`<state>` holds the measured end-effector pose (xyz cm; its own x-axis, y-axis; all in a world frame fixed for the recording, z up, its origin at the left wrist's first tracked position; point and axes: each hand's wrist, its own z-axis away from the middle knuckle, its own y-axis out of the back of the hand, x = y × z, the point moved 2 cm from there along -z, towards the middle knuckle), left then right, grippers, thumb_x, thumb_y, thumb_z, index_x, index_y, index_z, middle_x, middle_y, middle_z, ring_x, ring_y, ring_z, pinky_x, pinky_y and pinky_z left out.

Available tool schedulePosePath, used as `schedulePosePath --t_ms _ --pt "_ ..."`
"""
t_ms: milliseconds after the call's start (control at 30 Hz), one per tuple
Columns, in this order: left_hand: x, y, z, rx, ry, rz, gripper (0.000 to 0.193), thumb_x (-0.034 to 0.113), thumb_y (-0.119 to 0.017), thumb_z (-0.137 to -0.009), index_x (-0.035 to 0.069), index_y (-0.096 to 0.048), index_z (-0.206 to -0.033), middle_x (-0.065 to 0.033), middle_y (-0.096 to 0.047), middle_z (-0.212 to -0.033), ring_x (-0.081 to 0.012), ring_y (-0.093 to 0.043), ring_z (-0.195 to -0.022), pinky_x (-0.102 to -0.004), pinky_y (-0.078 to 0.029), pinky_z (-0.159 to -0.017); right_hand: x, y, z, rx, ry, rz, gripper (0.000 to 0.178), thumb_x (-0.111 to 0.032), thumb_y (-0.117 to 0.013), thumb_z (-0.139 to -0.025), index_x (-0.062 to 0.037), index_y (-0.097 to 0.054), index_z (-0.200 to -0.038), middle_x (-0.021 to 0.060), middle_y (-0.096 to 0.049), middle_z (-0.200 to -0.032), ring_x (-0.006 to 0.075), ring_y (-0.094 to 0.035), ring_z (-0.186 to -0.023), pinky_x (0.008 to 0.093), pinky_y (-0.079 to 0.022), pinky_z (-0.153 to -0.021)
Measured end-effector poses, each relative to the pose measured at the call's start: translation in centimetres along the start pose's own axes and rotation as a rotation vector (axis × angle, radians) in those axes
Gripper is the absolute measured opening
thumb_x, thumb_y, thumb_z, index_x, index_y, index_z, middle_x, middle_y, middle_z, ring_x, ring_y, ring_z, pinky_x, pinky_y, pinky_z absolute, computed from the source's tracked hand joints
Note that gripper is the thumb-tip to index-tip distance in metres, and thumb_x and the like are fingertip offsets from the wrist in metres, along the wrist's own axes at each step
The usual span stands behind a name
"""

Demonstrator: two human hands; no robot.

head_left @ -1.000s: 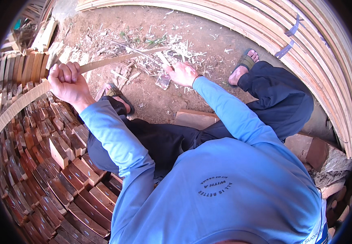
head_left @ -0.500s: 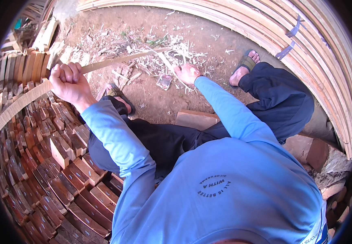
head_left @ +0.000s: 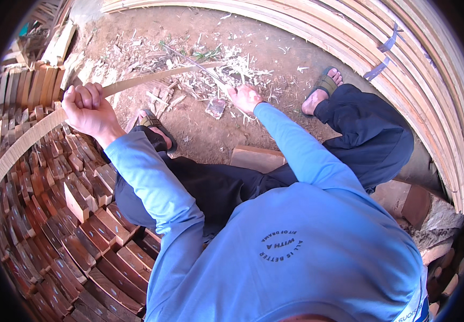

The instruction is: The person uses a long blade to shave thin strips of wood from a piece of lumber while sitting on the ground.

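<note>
A long, pale wooden strip (head_left: 25, 138) bends across the left side, from the rim to the wood shavings. My left hand (head_left: 88, 110) is closed in a fist around it. My right hand (head_left: 246, 99), farther right and low over the ground, is closed on a long knife (head_left: 214, 78). Its thin blade points away to the left and crosses the strip near the strip's far end. The fingers partly hide the knife's handle. Whether the blade touches the strip I cannot tell.
Stacked wood blocks (head_left: 76, 231) fill the left side. Long boards (head_left: 350, 32) curve along the far right, with purple ties (head_left: 377, 68). Wood shavings (head_left: 242, 70) litter the dirt floor. A brick-like block (head_left: 257, 158) lies between my sandalled feet (head_left: 324, 88).
The knife blade has swung round and now reaches farther away to the left across the strip. My left hand and the strip have shifted only slightly.
</note>
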<state>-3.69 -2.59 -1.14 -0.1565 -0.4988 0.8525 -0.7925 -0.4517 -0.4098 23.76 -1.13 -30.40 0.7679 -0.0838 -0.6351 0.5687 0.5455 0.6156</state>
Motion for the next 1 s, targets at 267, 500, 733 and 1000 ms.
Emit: schedulePosePath --t_ms 267,500,733,1000 --pt "0.5 1.7 0.5 0.053 0.005 0.031 0.043 0.017 -0.054 -0.089 0.018 -0.024 -0.057 0.0039 -0.021 -0.049 -0.01 -0.02 -0.044 -0.0287 -0.024 -0.049 -8.8 5.6 4.4 -0.184 0.031 0.005 0.064 -0.049 -0.037 -0.097 0.0058 -0.069 -0.098 0.0278 -0.068 -0.095 0.0375 -0.067 -0.096 0.0452 -0.05 -0.092" --pt "0.2 0.1 1.1 -0.094 0.024 0.014 0.042 0.019 -0.051 -0.091 0.017 -0.027 -0.057 0.004 -0.022 -0.049 -0.01 -0.021 -0.044 -0.0291 -0.024 -0.05 -3.0 3.0 2.5 -0.187 -0.035 -0.016 0.07 -0.056 -0.036 -0.096 0.007 -0.067 -0.098 0.0262 -0.068 -0.088 0.0337 -0.069 -0.079 0.043 -0.053 -0.08" --pt "0.3 0.0 1.1 -0.062 0.037 0.01 0.042 0.02 -0.051 -0.092 0.018 -0.026 -0.057 0.0041 -0.022 -0.049 -0.0101 -0.02 -0.044 -0.0289 -0.025 -0.051 -7.4 6.3 3.7 -0.148 0.126 -0.064 0.068 -0.053 -0.039 -0.096 0.0057 -0.065 -0.075 0.0215 -0.065 -0.07 0.03 -0.067 -0.069 0.0435 -0.053 -0.071" --pt "0.3 -0.4 1.0 -0.097 0.033 0.006 0.042 0.019 -0.05 -0.092 0.017 -0.026 -0.058 0.0041 -0.021 -0.048 -0.01 -0.02 -0.044 -0.0293 -0.024 -0.05 0.4 2.3 -0.1 -0.103 -0.18 -0.009 0.068 -0.055 -0.04 -0.095 0.0061 -0.068 -0.09 0.0206 -0.069 -0.081 0.0304 -0.069 -0.078 0.0428 -0.054 -0.079"
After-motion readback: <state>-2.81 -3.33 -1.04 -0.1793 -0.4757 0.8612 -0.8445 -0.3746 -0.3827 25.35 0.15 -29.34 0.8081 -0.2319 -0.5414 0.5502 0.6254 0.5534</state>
